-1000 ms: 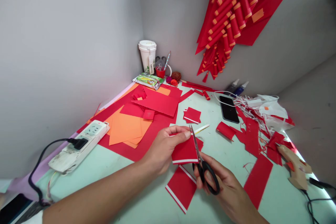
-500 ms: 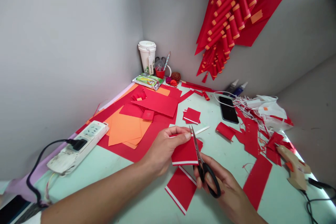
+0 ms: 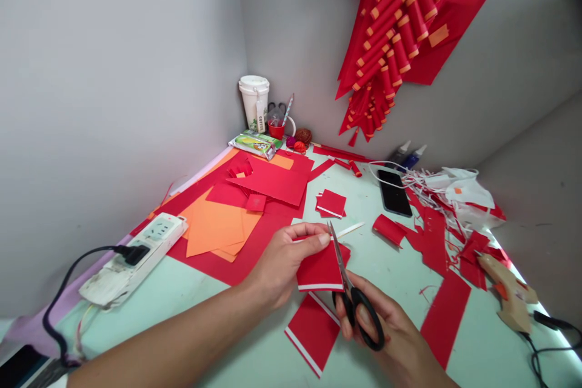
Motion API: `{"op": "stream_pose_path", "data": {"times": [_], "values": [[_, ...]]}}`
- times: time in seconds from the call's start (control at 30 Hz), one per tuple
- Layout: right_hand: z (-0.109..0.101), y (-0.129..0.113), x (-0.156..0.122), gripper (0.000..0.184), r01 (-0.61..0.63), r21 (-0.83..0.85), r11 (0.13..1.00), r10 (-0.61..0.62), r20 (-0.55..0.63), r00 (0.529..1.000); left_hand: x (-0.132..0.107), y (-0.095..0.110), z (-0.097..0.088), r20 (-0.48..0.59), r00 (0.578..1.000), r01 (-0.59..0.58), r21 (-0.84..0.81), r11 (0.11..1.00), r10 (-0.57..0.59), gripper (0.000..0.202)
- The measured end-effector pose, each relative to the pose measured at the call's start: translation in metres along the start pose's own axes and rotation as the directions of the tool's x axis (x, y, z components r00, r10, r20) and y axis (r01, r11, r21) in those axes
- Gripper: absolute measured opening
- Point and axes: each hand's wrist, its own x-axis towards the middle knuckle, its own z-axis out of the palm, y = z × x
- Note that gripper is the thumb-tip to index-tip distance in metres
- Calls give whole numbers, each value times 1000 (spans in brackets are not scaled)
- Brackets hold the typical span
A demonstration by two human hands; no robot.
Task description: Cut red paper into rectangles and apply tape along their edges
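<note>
Between thumb and fingers, my left hand (image 3: 284,260) pinches a red paper square (image 3: 318,268) with a white strip along its near edge. My right hand (image 3: 375,315) is closed around black-handled scissors (image 3: 348,291), whose blades lie along the right side of that square, tips close to my left thumb. Below them on the table rests a second red square (image 3: 311,336) with white strips on two opposite edges. A small stack of red squares (image 3: 331,203) lies beyond my hands, with a thin white strip (image 3: 351,230) nearer to them.
Orange sheets (image 3: 216,230) and red sheets (image 3: 282,179) cover the left. A power strip (image 3: 136,260) with a plugged-in cord sits at the left edge. On the right are a phone (image 3: 394,193), red scraps (image 3: 445,309) and a glue gun (image 3: 507,291). Paper firecrackers (image 3: 400,36) hang on the wall.
The whole view has shifted slightly. The scissor blades look a little closer together along the red square's right side. Both hands keep their hold.
</note>
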Motion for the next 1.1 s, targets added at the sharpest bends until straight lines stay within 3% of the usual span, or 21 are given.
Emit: {"op": "stream_pose_path", "data": {"times": [0.17, 0.43, 0.53, 0.6, 0.63, 0.7, 0.8, 0.87, 0.93, 1.0, 1.1], "values": [[-12, 4, 3, 48, 21, -66, 998, -14, 106, 994, -1, 6, -2, -3, 1000, -17, -16, 1000, 17, 16], [-15, 4, -1, 47, 39, -105, 994, -31, 81, 996, -1, 12, -5, -23, 999, -45, -36, 998, 44, 18], [-26, -9, -4, 50, 142, -204, 969, -152, -34, 988, 1, 14, -7, -44, 997, -64, -28, 998, 63, 15], [-36, -23, -3, 48, 212, -408, 888, -312, -195, 930, 2, 15, -8, -36, 998, -42, 0, 999, 42, 14], [-42, -29, -1, 46, 189, -558, 808, -389, -265, 882, 2, 14, -9, -21, 1000, -21, 18, 1000, 21, 13], [-55, -39, 5, 44, 42, -821, 570, -496, -303, 814, 1, 13, -8, 31, 999, 25, 67, 997, -27, 13], [-72, -40, 16, 42, -136, -971, 196, -525, -221, 822, -2, 11, -7, 127, 985, 90, 186, 978, -115, 15], [-80, -34, 22, 41, -141, -989, 45, -513, -144, 846, -4, 10, -7, 166, 972, 111, 301, 947, -167, 18], [-84, -30, 24, 40, -112, -993, -43, -499, -76, 863, -4, 9, -7, 185, 960, 123, 399, 909, -212, 19], [-81, -32, 22, 40, -66, -996, -67, -509, -23, 860, -4, 8, -7, 195, 952, 128, 442, 888, -235, 20], [-61, -40, 13, 37, 61, -995, 73, -529, 14, 849, -1, 5, -7, 183, 956, 138, 414, 900, -231, 22]]}}
